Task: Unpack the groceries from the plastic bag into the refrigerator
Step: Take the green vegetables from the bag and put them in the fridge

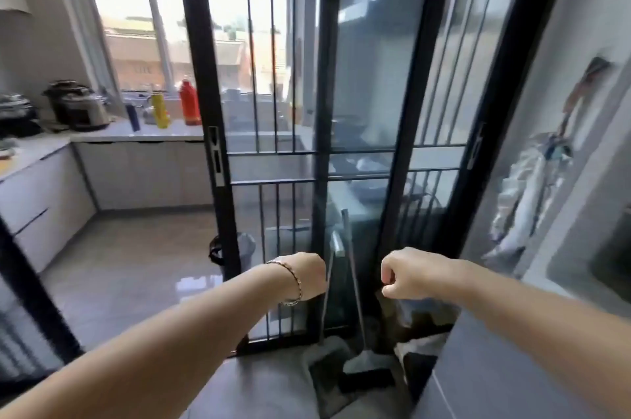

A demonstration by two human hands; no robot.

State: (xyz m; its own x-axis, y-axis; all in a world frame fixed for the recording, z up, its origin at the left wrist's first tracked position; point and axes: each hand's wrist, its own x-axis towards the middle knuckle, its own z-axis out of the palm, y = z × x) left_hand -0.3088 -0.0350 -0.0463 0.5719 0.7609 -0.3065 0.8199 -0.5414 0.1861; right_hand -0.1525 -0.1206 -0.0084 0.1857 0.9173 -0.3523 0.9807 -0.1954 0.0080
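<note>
1. While we faced the door (205, 77), right hand (409, 273) was curled, empty; left hand (305, 277) grip couldn't be told.
2. Bag: we saw none for certain.
3. We expected limp plastic; take handles.

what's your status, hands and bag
Left grip curled, fingers hidden. Right grip curled over a likely bag, hold unclear. Broom and glass door dead ahead.

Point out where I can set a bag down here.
Bare floor between the cabinets and the sliding door; also the counter strip before the bottles. Crowded: the corner by the broom and dustpan, and the counter's left end with the cooker.
</note>
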